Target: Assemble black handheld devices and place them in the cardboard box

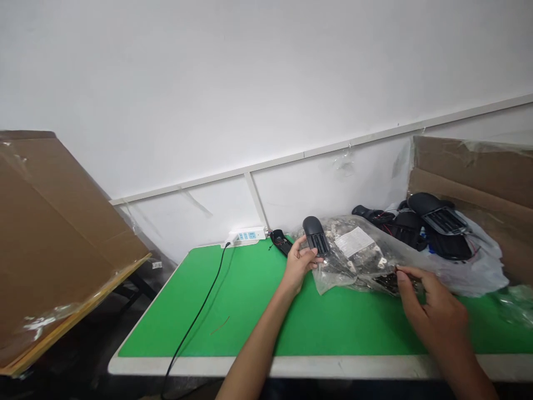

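My left hand point(300, 262) is closed round a small black plastic housing point(315, 235) with a ribbed grille, held upright just above the green table point(250, 300). My right hand point(431, 308) reaches into the mouth of a clear plastic bag point(358, 255) of small parts, its fingertips pinched on something I cannot make out. The bag carries a white label point(353, 240) and lies between the two hands. Another black part point(281, 241) lies behind my left hand.
A pile of black housings point(433, 225) with wires sits on white plastic at the back right, before a cardboard box point(478, 178). A white power strip point(245, 236) by the wall feeds a black cable point(195, 319) over the table's front edge. Large cardboard point(54, 239) stands left.
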